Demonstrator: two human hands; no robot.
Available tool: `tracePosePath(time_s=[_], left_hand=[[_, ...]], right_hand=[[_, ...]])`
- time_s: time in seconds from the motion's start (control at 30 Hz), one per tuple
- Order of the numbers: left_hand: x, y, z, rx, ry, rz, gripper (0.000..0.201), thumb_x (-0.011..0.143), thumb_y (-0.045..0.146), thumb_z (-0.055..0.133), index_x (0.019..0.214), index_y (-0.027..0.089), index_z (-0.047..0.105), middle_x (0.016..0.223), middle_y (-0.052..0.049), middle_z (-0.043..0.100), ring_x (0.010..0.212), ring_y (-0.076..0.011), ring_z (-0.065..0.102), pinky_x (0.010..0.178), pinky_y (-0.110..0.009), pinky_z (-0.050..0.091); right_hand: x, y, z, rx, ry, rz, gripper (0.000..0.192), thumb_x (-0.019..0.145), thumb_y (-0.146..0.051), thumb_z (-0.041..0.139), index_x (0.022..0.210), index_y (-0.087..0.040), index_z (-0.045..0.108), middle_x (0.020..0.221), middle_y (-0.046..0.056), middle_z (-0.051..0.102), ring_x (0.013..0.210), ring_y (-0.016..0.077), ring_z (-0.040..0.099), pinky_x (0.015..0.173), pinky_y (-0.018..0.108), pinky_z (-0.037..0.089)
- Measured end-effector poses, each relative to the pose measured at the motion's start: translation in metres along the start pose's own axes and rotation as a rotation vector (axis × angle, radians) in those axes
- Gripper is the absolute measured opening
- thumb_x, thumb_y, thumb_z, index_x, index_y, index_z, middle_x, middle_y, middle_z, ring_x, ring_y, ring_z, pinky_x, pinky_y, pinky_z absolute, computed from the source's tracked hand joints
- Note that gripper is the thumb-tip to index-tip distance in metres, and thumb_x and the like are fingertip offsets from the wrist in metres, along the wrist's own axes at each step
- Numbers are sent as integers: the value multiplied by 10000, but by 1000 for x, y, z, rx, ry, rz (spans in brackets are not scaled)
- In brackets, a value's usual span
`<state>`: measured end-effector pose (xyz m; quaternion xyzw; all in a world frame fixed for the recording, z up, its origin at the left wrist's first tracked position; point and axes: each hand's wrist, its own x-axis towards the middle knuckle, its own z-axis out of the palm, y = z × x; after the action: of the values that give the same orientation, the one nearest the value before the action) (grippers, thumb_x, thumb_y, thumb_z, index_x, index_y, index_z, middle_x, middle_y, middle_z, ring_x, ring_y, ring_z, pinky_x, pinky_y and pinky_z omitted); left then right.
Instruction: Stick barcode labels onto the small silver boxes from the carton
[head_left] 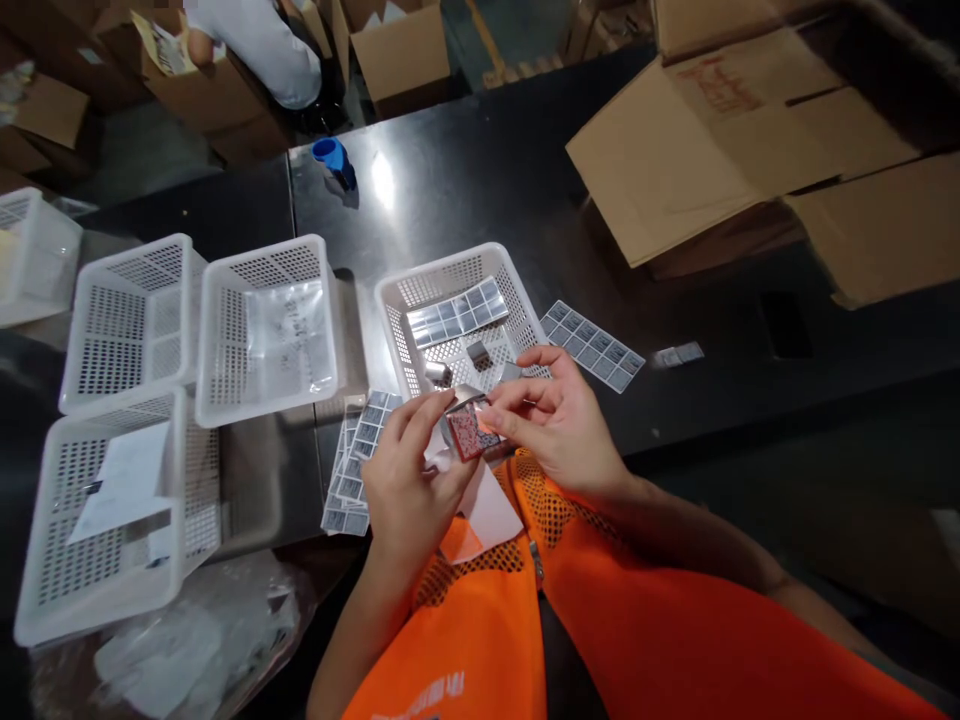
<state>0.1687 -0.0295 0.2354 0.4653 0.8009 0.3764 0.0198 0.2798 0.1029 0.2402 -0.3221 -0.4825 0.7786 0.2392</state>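
My left hand (420,460) is closed around a small box (469,435) with a red, finely patterned face and silver-grey sides. The fingers of my right hand (566,425) are pinched at the box's right side; whether a small label is between them I cannot make out. Just beyond my hands stands a white perforated basket (517,283). In it lie a sheet of silver labels (459,312) and a few small silver-grey pieces (478,354). Stacked label sheets (369,440) lie left of my left hand, and another label sheet (596,345) is right of the basket.
More white baskets (202,350) stand at the left, one with a clear bag (289,335), one with papers (124,475). A blue tape roll-like object (330,155) is at the back. A large open carton (675,150) occupies the right. A person (255,45) bends over cartons beyond the table.
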Motion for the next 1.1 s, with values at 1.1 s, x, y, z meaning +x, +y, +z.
tracePosePath(time_s=[1.1], left_hand=[[11,-17,40,104,-527,-587,727,744,634,703,1393,322,602,939,-20,790,468,-154,529,576,-339,491]], right_hand=[[-9,94,-221,-460,602,-19,476,655,-404,851,1050,-218,661,954,15,698,807,177,626,758,319,540]])
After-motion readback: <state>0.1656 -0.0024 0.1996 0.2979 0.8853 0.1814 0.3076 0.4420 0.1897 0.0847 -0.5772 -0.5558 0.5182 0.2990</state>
